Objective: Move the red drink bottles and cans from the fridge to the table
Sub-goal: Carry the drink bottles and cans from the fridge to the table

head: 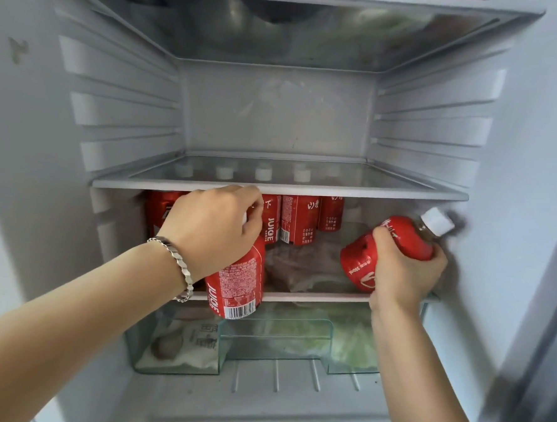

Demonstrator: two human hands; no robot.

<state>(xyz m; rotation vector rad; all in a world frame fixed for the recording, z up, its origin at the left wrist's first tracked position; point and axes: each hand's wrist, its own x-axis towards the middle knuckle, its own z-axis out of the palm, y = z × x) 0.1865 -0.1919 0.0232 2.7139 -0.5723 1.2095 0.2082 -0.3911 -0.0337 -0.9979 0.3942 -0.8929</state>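
An open fridge fills the view. My left hand [212, 228], with a silver bracelet on its wrist, grips the top of an upright red juice bottle [238, 281] at the front edge of the lower shelf [314, 297]. My right hand [403, 274] holds a second red bottle [396, 242] tilted on its side, white cap [437, 221] pointing up and right, near the fridge's right wall. Several more red bottles [299, 220] stand at the back of that shelf; a red can [160, 208] shows at the left, behind my left hand.
A glass shelf [281, 190] hangs just above my hands, the bottles' white caps visible through it. A bag of meat [300, 266] lies on the lower shelf. Below is a clear crisper drawer [275, 341] with greens and packets.
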